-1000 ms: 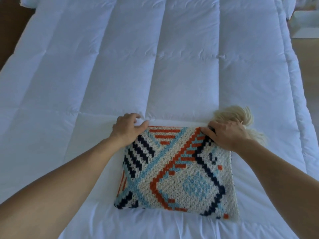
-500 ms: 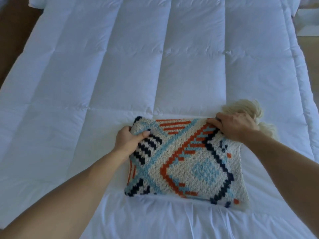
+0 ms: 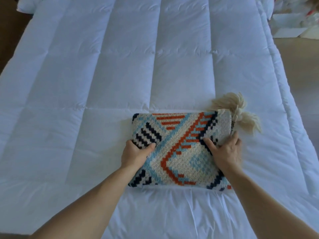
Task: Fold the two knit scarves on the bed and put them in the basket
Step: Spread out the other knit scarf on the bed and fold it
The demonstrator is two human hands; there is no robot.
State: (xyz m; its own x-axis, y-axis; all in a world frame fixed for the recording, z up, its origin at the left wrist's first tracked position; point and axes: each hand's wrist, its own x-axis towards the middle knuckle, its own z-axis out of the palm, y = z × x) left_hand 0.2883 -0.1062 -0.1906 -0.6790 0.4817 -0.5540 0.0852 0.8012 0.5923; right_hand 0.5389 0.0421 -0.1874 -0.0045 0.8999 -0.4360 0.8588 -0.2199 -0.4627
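Scarf [image 3: 179, 149] number one lies folded into a thick rectangle, with the white quilted duvet [image 3: 120, 66] spread flat under it on every side. At the scarf's left edge the left hand [image 3: 134, 152] grips it, thumb pressed on top of the knit and the other fingers tucked out of sight beneath. Across the scarf run navy stepped bars, pale-blue diagonal bands, a zigzag of orange and a blue diamond on a cream ground. On the scarf's right part the right hand [image 3: 226, 152] rests with thumb and fingers spread and fairly straight, the fingertips reaching its right edge. From the scarf's far right corner cream tassels [image 3: 241, 114] spill onto the duvet. Well beyond the scarf, up and to the right, a white box [image 3: 290, 26] stands on the floor.
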